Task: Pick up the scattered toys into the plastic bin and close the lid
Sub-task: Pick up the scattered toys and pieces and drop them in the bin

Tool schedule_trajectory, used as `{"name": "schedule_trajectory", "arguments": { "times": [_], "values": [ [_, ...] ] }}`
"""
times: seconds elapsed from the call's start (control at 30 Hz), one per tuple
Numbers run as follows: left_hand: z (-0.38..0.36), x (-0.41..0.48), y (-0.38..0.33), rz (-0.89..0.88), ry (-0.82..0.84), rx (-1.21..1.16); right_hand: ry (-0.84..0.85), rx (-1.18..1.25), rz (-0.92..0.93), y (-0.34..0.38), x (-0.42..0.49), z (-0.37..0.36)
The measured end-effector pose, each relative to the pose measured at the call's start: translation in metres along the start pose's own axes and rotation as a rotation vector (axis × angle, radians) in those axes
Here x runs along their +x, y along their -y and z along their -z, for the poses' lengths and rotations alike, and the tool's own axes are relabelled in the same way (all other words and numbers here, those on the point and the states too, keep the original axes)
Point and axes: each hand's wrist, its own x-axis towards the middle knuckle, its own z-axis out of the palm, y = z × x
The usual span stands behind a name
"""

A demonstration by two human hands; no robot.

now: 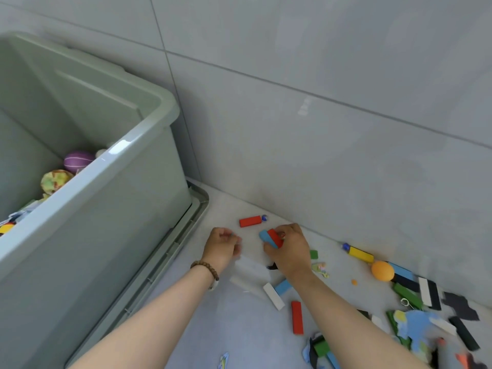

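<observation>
Right hand (288,253) grips red block (275,237) and blue block (265,235) together, just above the floor near the wall. Left hand (222,243) is beside it with fingers curled; can't tell if it holds anything. Spare red block (250,221) lies just beyond the hands. Plastic bin (106,235) stands open at left with purple ball (78,161) inside. Lid (198,206) lies flat on the floor at the bin's base. White block (273,296), yellow block (360,254) and orange ball (382,271) are scattered right along the wall.
</observation>
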Motion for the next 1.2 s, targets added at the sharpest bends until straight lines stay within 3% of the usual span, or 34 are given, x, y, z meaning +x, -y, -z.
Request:
{"name": "schedule_trajectory", "arguments": {
  "times": [0.1,0.2,0.33,0.4,0.5,0.63,0.8,1.0,1.2],
  "values": [
    [-0.003,-0.014,-0.001,0.211,0.094,-0.398,0.007,0.081,-0.071,-0.002,-0.005,0.007],
    [-0.005,-0.025,0.004,0.347,0.188,-0.649,0.028,0.303,-0.111,0.009,-0.011,0.01],
    [-0.007,-0.028,0.0,0.394,0.313,-0.837,0.259,0.464,0.057,0.036,-0.027,0.015],
    [-0.003,-0.027,-0.005,0.386,0.296,-0.92,0.218,0.429,0.14,0.041,-0.021,0.02],
    [0.01,-0.018,-0.008,0.345,0.13,-0.825,0.077,0.391,0.158,0.041,0.005,0.024],
    [0.028,-0.008,-0.006,0.238,-0.017,-0.466,0.229,0.162,0.193,0.037,0.029,0.001],
    [0.038,-0.008,-0.004,0.176,-0.013,-0.371,0.16,-0.123,0.224,0.035,0.029,-0.021],
    [0.039,-0.021,-0.004,0.182,-0.005,-0.359,0.047,-0.049,0.114,0.024,0.005,-0.021],
    [0.034,-0.047,-0.03,0.103,0.003,-0.193,0.01,0.264,-0.03,0.035,-0.015,0.031]
  ]
}}
